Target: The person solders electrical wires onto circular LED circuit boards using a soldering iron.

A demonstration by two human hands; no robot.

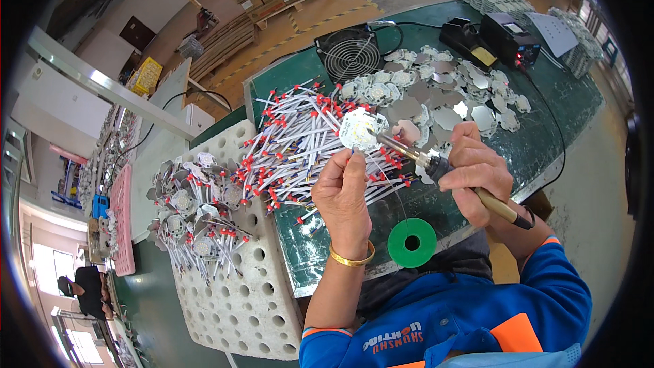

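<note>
A white, round-cornered circuit board (358, 129) is pinched at its lower edge by the closed thumb and fingers of my left hand (345, 194). A thin solder wire (392, 187) runs from a green spool (423, 256) up towards these fingertips; whether they also grip it is unclear. My right hand (477, 172) is closed round the handle of a soldering iron (436, 165). The iron's tip meets or nearly meets the board's face. Beneath both hands lies a heap of white cable leads with red ends (300, 143).
Loose metal-backed boards (446, 118) are spread at the right, below a black fan (351, 54). An iron stand (466, 39) and a black soldering station (509, 35) stand far right, its cord curving along the edge. Wired boards (180, 201) lie on a holed foam slab (235, 313).
</note>
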